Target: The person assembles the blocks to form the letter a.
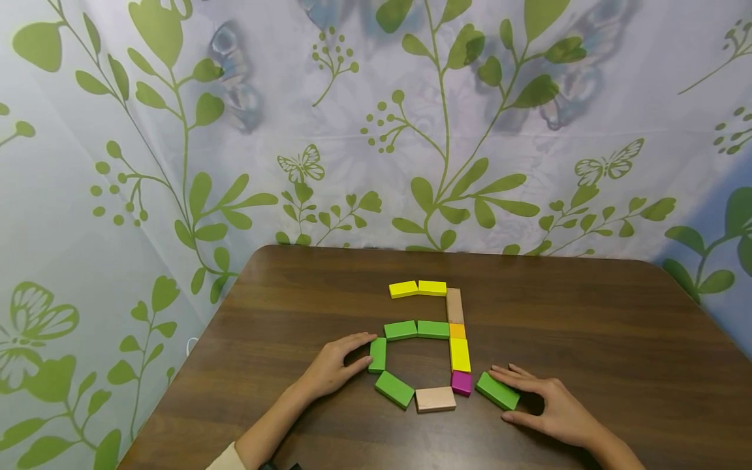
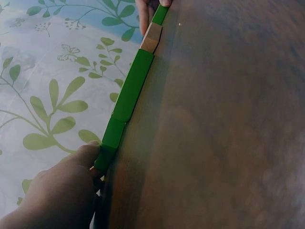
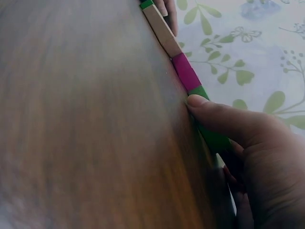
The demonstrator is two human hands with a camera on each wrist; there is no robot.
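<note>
On the brown table, flat wooden blocks form a shape like a letter "a". My left hand (image 1: 331, 367) pinches the upright green block (image 1: 378, 355) on its left side, index fingertip at the top corner and thumb on the near side. Right of the shape, my right hand (image 1: 552, 408) grips a separate tilted green block (image 1: 498, 391) between thumb and fingers. In the right wrist view the thumb (image 3: 209, 107) lies against that block. Left of it is a magenta block (image 1: 461, 383), and a plain wood block (image 1: 435, 399) lies at the bottom of the shape.
Two yellow blocks (image 1: 432, 288) make the top stroke, joined to a tall plain block (image 1: 455, 305). Below it are an orange block (image 1: 457, 331) and a yellow block (image 1: 460, 355). A leaf-patterned curtain (image 1: 364, 130) hangs behind the table (image 1: 587, 313).
</note>
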